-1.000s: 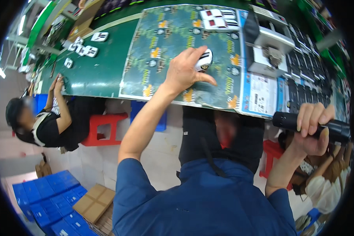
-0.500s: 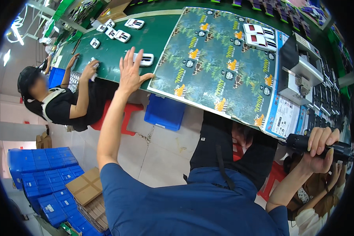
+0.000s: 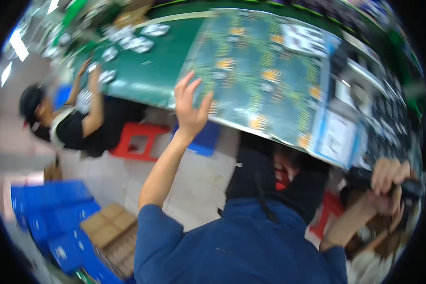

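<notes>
A: R hand [image 3: 388,181]?
B: Wrapped round black cylindrical handheld tool [image 3: 358,177], by table's near edge, far R. Prob. rigid, heavyish, smooth; best gripped mid-barrel.
A: L hand [image 3: 190,105]?
B: Fingers spread, nothing seen in it, above near-L corner of green animal-print sheet [image 3: 245,87].
A: White dark-striped toy cars [image 3: 303,40]?
B: Sheet's far R, blurred. Prob. light, hard; pinch sides.

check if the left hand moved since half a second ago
Yes, rightward: the left hand was over the green table, left of the patterned mat; now it is at the mat's near left corner.
</notes>
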Demonstrator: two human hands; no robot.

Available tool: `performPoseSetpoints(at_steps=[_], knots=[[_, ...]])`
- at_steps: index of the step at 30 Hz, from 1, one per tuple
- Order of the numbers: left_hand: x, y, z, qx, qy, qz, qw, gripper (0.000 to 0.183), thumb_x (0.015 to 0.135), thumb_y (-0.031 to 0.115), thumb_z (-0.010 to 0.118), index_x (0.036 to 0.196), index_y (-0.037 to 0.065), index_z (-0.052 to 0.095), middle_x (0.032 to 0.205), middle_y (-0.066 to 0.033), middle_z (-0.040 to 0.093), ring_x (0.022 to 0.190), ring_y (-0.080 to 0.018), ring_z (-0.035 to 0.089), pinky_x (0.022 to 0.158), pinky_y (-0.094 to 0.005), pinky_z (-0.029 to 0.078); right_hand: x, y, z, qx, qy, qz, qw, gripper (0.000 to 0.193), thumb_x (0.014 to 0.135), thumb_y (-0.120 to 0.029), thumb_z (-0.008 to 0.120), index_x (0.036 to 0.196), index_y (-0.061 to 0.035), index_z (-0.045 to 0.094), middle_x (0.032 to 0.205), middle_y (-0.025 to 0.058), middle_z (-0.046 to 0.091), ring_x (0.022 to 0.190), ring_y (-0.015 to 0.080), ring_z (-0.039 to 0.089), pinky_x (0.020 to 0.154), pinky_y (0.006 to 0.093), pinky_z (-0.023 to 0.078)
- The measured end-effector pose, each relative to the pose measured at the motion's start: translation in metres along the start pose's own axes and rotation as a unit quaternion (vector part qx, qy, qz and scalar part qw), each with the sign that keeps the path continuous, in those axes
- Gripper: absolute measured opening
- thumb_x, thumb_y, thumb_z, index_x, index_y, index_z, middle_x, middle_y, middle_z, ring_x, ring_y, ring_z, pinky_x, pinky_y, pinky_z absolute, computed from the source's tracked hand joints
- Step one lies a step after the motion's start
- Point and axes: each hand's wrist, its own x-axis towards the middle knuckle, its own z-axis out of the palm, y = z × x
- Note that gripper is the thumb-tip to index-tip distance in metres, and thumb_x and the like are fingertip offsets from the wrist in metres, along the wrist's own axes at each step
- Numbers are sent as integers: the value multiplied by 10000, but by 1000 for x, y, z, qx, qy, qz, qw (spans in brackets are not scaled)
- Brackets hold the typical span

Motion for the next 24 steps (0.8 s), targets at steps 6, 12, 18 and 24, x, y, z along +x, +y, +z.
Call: performPoseSetpoints(at_steps=[6,12,18,24], knots=[[-21,196,122,-302,-133,15,944,307,792,7,723,1083,-31,635,1044,-200,673,931,-334,671,802,-371,540,17,-30,-9,-1,-102,25,994,262,884,-210,689,995,-56,508,703,22,565,551,130,569,550,282,500],[5,321,232,-138,-258,-37,956,524,881,317,688,1211,-70,563,1029,-231,666,955,-384,620,775,-492,483,2,-92,-39,-18,-134,3,991,330,830,-156,777,1015,-35,532,707,47,587,550,163,601,569,307,521],[0,326,247,-141,-269,-91,948,738,753,300,814,1320,-49,496,989,-168,667,974,-324,585,875,-447,409,0,-102,-68,6,-204,9,979,358,822,-145,785,1043,-29,528,758,69,596,583,179,607,594,329,520],[-4,318,233,-428,-265,-253,826,353,718,142,830,972,-37,664,860,-59,618,769,-157,559,714,-305,480,0,-88,-53,-80,-50,-29,995,254,902,-242,698,959,-83,508,660,-16,590,520,96,615,550,235,548]])
